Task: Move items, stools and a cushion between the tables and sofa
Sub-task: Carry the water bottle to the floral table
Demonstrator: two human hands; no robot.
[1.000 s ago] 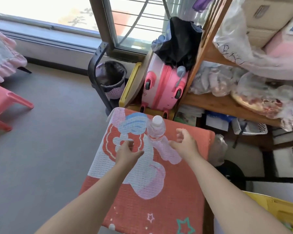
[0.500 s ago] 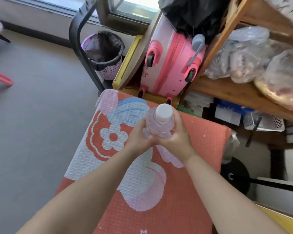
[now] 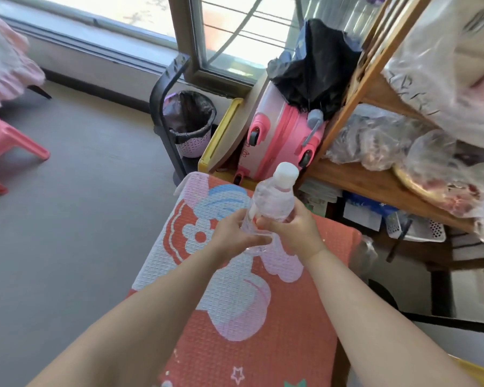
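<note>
- Head view: a clear plastic bottle (image 3: 273, 203) with a white cap (image 3: 285, 173) is held by both hands over the far half of a coral mat (image 3: 263, 339) printed with a pale cartoon figure.
- The left hand (image 3: 231, 237) grips the bottle's lower part, its fingers curled round the base from the left.
- The right hand (image 3: 295, 233) wraps round the bottle's middle from the right, thumb across the front and fingers behind.
- The bottle leans slightly, with the cap towards the far right. I cannot tell whether its base touches the mat.
- Past the mat's far edge a pink suitcase (image 3: 277, 141) stands on end against a wooden shelf (image 3: 375, 185), with a black bag (image 3: 316, 71) slumped on top of it.
- The shelf carries bundles in clear plastic wrap (image 3: 375, 141).
- Left of the suitcase, a lilac bin (image 3: 192, 127) with a dark liner stands under the window (image 3: 235, 29).
- A pink stool (image 3: 6, 143) stands on the grey floor (image 3: 81, 219) at the far left, well apart from the mat.
</note>
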